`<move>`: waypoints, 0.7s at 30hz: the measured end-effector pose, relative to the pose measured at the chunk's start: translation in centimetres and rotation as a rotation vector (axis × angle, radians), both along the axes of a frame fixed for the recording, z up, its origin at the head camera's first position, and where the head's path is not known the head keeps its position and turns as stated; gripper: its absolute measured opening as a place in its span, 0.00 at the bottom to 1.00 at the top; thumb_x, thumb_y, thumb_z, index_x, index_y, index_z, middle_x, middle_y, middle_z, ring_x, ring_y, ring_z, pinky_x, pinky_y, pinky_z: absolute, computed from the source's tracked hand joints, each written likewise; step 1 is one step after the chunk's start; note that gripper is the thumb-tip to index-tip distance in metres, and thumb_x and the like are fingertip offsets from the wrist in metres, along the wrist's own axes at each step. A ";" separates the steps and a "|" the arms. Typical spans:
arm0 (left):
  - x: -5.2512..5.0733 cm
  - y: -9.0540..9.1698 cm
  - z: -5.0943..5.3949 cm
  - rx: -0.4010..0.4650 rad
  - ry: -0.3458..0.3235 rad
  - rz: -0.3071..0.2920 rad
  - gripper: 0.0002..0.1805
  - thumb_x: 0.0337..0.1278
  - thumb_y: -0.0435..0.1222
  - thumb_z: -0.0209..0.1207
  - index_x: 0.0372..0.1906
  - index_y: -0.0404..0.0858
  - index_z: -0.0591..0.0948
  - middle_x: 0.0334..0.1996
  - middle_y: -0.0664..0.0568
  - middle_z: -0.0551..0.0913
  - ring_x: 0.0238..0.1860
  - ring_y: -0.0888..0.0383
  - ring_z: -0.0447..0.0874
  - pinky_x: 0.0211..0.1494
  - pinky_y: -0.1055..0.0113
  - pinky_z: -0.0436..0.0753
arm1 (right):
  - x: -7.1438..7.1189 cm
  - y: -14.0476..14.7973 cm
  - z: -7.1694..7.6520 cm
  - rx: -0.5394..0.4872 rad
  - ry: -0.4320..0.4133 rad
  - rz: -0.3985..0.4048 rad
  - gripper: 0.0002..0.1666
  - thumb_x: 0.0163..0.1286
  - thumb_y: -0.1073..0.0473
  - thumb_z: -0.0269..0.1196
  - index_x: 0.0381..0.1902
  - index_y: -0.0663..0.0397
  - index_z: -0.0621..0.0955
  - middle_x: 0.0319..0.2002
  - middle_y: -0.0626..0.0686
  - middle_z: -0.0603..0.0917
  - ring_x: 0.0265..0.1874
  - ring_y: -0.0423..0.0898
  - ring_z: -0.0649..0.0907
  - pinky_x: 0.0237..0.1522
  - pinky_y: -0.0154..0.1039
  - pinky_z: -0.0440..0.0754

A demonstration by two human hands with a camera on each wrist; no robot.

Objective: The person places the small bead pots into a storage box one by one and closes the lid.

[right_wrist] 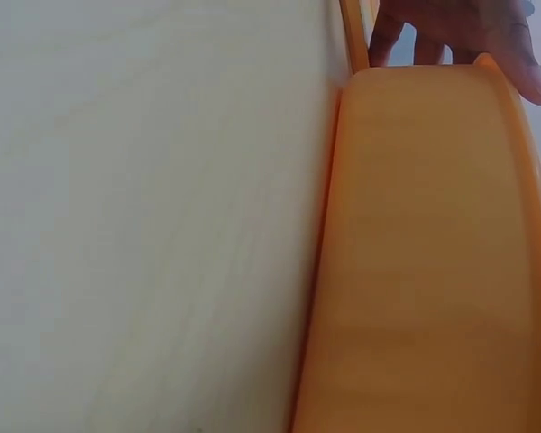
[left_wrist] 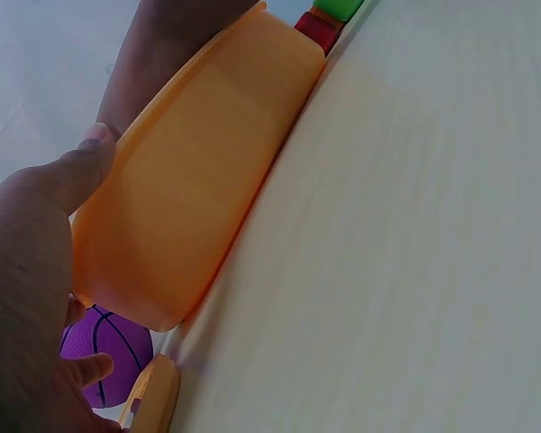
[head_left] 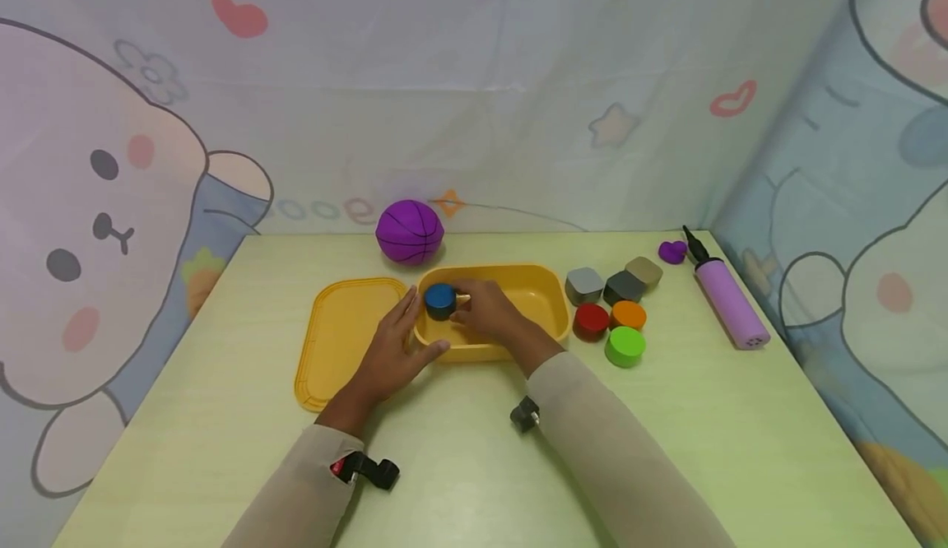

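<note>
A deep yellow plastic container [head_left: 536, 305] stands mid-table. A round blue block [head_left: 440, 302] is within its left end. My right hand [head_left: 485, 311] reaches into the container from the front, thumb and fingers curled at the block's right side, seeming to pinch it; the fingertips are partly hidden. At the container's left end my left hand [head_left: 392, 355] rests with extended fingers and the thumb spread toward the front rim. In the left wrist view, the container's outer wall [left_wrist: 198, 162] is beside that thumb. The right wrist view shows the left hand [right_wrist: 469, 27] at the container's far end.
A flat yellow lid [head_left: 333, 342] lies to the left, partly behind my left hand. Behind stands a purple ball [head_left: 410, 232]. On the right are red [head_left: 591, 322], orange [head_left: 628, 315], green [head_left: 625, 345] and several greyish or tan blocks, a purple pump [head_left: 731, 304] and a small purple item [head_left: 672, 252].
</note>
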State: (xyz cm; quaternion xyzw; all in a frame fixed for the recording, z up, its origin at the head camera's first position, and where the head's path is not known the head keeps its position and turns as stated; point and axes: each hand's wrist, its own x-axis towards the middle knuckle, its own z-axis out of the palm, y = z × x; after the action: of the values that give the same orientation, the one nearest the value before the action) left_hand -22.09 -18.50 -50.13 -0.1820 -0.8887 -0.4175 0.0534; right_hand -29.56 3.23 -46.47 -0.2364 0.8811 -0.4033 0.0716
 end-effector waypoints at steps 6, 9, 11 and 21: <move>0.0 -0.1 0.1 0.005 0.000 -0.003 0.55 0.71 0.52 0.70 0.88 0.34 0.54 0.91 0.43 0.49 0.90 0.35 0.48 0.89 0.32 0.53 | 0.2 0.4 0.6 0.035 0.006 -0.050 0.33 0.74 0.67 0.72 0.75 0.63 0.79 0.72 0.65 0.83 0.57 0.60 0.93 0.60 0.48 0.92; 0.0 0.0 0.2 0.017 0.008 -0.005 0.55 0.71 0.51 0.71 0.88 0.33 0.54 0.91 0.41 0.50 0.90 0.34 0.48 0.89 0.32 0.53 | 0.5 0.8 1.0 0.064 0.010 -0.089 0.34 0.74 0.65 0.72 0.75 0.64 0.78 0.72 0.64 0.83 0.57 0.60 0.92 0.62 0.51 0.90; 0.0 0.0 0.2 0.018 0.016 -0.004 0.54 0.70 0.50 0.71 0.87 0.32 0.55 0.90 0.40 0.51 0.90 0.34 0.49 0.89 0.32 0.54 | 0.7 1.1 1.2 0.068 0.008 -0.111 0.34 0.75 0.64 0.72 0.76 0.64 0.78 0.72 0.64 0.83 0.57 0.60 0.92 0.62 0.52 0.90; 0.0 0.0 -0.1 0.002 0.040 -0.013 0.54 0.70 0.51 0.72 0.87 0.32 0.56 0.90 0.37 0.52 0.90 0.34 0.49 0.89 0.33 0.54 | 2.4 4.9 2.4 -0.056 0.147 -0.195 0.29 0.77 0.56 0.72 0.72 0.61 0.82 0.70 0.62 0.84 0.57 0.59 0.91 0.62 0.57 0.90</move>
State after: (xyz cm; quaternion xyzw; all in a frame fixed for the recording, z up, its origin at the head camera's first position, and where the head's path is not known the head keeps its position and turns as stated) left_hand -22.04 -18.54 -50.23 -0.1961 -0.8858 -0.4149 0.0688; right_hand -27.17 8.16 -44.09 -0.1805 0.8912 -0.4143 -0.0392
